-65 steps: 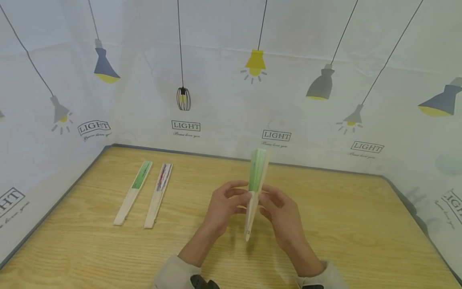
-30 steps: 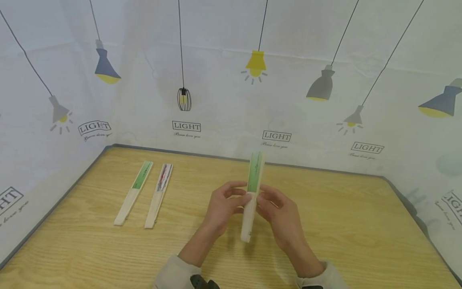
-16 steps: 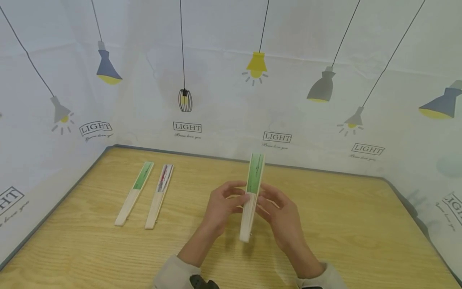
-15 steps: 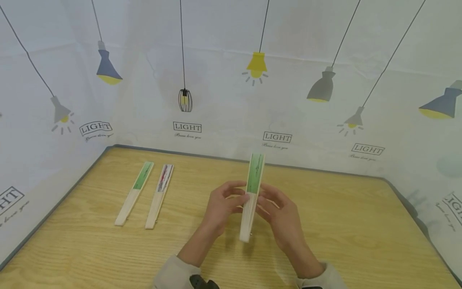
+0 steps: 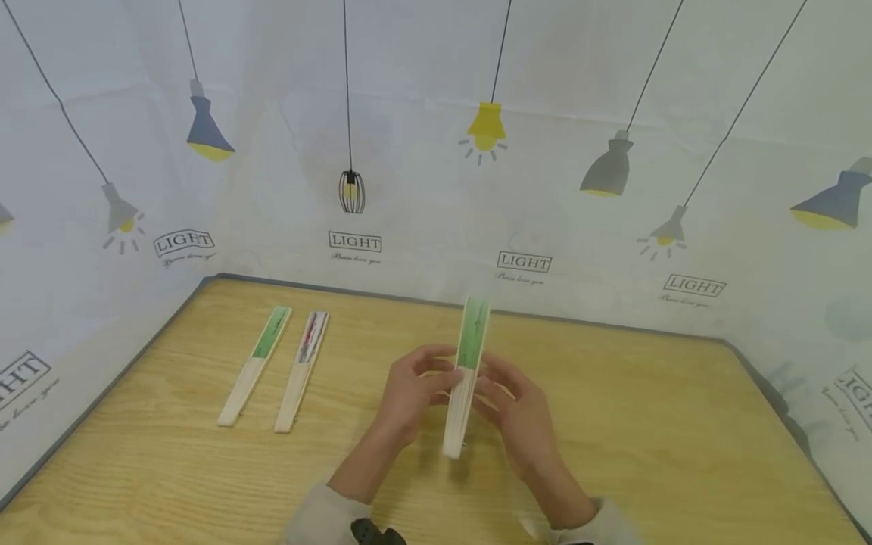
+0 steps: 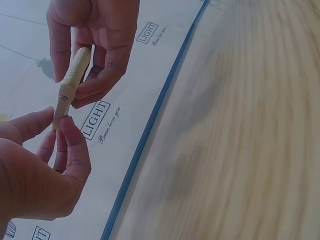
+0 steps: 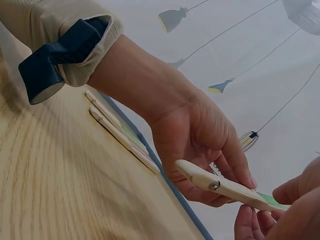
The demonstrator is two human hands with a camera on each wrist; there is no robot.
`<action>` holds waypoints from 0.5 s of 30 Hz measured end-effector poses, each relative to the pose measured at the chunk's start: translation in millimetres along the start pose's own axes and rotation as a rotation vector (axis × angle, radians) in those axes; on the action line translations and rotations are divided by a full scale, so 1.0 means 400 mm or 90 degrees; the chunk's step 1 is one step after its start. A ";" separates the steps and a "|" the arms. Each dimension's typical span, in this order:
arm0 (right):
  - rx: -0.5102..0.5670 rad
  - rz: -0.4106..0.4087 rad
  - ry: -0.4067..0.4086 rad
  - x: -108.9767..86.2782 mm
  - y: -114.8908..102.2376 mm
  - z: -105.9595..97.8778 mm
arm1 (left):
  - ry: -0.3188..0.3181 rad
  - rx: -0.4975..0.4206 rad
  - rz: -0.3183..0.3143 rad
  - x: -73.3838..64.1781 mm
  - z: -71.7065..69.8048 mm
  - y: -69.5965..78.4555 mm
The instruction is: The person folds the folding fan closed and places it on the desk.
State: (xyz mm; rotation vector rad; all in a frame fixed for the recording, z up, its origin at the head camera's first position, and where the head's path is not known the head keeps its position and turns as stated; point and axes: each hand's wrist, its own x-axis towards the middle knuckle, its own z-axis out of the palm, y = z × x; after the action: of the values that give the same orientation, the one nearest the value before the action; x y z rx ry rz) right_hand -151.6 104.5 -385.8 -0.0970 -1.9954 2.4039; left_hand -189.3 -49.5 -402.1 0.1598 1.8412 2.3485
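A folded hand fan (image 5: 473, 337), green at the top with pale wooden ribs below, is held upright and slightly tilted above the middle of the table. My left hand (image 5: 409, 393) pinches it mid-length between thumb and fingertips from the left. From the other side my right hand (image 5: 521, 412) grips it, thumb along the ribs in the right wrist view. The metal rivet at the fan's lower end (image 7: 214, 185) shows there too. Two more folded fans lie on the table at the left: one green (image 5: 271, 333), one with a red and dark print (image 5: 311, 337).
The wood-grain table (image 5: 668, 424) has a dark edge strip (image 5: 586, 323) along its back and sides. Behind it hangs a white backdrop (image 5: 422, 189) printed with lamps and "LIGHT" lettering.
The held fan has turned from nearly edge-on, its top slightly spread, to showing its flat green face. Both hands have shifted a little left with it. The two lying fans have stayed put.
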 end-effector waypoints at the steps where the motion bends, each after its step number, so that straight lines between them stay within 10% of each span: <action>1: 0.001 0.001 -0.004 0.000 0.003 0.005 | 0.004 0.003 -0.001 -0.001 -0.006 -0.001; 15: 0.002 0.040 -0.071 0.027 0.052 0.127 | 0.082 0.072 -0.034 -0.008 -0.140 0.009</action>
State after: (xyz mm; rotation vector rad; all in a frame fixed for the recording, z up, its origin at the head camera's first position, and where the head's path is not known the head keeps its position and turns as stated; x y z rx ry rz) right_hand -164.9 51.2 -397.2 -0.0270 -2.0635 2.5036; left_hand -196.3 -104.4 -412.0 -0.0286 2.0113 2.2696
